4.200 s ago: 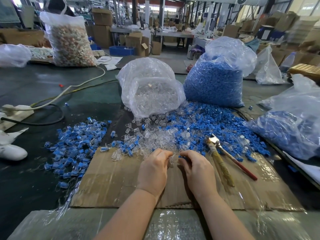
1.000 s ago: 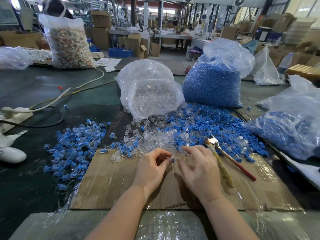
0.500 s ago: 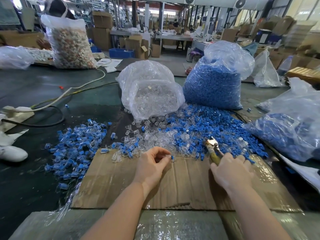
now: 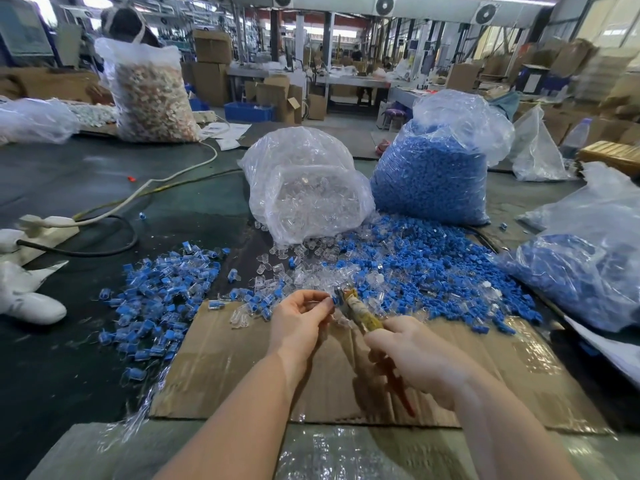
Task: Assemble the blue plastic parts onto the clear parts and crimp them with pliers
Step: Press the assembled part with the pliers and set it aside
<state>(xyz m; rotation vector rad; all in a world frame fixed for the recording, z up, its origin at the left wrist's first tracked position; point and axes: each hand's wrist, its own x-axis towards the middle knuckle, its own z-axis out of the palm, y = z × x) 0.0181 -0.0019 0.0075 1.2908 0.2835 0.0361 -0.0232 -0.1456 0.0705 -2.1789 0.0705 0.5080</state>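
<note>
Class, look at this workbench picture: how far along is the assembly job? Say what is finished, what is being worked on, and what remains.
Done: a heap of joined blue-and-clear pieces lies at the left of the cardboard. In hand: the left hand pinches one piece at the tip of the pliers, gripped by the right hand. Left: loose blue parts, loose clear parts, and nearly full bags of clear parts and blue parts. Far from finished.

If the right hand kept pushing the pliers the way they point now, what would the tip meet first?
The right hand aims the pliers up-left at the small blue and clear part pinched in the left hand. The tip looks already at it; past that, probably the left fingertips, though depth is unclear.
</note>
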